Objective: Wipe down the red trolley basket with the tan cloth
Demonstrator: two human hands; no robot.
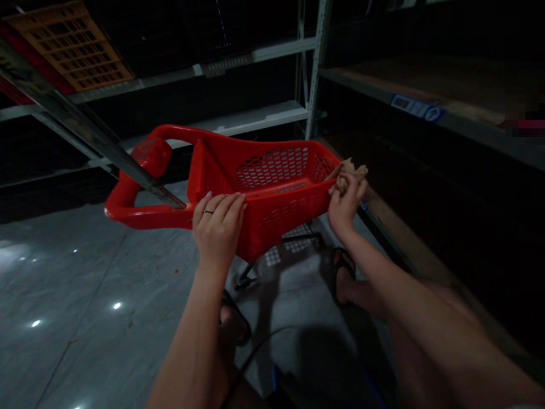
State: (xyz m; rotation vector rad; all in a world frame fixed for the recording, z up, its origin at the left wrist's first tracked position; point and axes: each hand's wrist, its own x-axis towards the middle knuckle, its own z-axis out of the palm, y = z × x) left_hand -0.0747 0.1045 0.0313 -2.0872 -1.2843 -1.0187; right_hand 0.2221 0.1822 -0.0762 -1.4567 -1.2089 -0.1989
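A red plastic shopping cart [272, 221] stands sideways before me, its handle end to the left and its perforated basket to the right. Over the near rim, close to the handle end, my left hand [218, 227] is closed with its fingers curled on the edge; a dark ring is on one finger. At the far right corner of the basket my right hand [344, 204] grips a crumpled beige cloth [353, 168] against the rim. The visible part of the basket's inside holds nothing I can make out.
Metal shelving [272, 51] runs behind the cart, with a yellow crate [72, 42] at upper left. To the right is a shelf [370, 85] bearing a blue-and-white label [417, 107]. A metal bar [93, 130] crosses the handle. Grey floor [106, 272] extends left; my sandalled feet are below.
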